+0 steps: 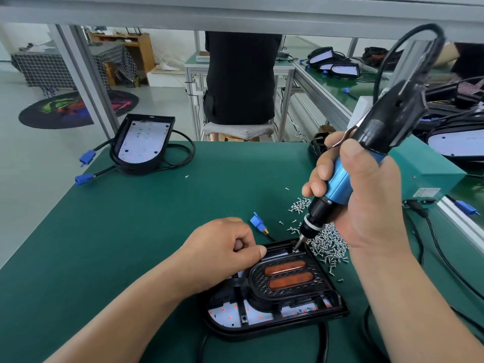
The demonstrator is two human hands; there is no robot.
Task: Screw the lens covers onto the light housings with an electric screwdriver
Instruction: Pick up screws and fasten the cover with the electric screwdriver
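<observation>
Green matting covers the workbench (131, 231) before us. Our right hand (366, 200) grasps the blue-and-black electric screwdriver (343, 179) — its bit tip stands in a recess at the far edge of the black plastic lens cover with two amber oblong windows (288, 275), and any screw there is too small to make out. That cover sits in the black D-shaped light housing (248, 334), which lies near us on the mat. Our left hand (225, 247) is clenched, thumb against the housing's far rim; we cannot tell whether the fist encloses anything. Loose silver screws (327, 247) lie heaped just beside the housing — its black cables run off the lower edge.
</observation>
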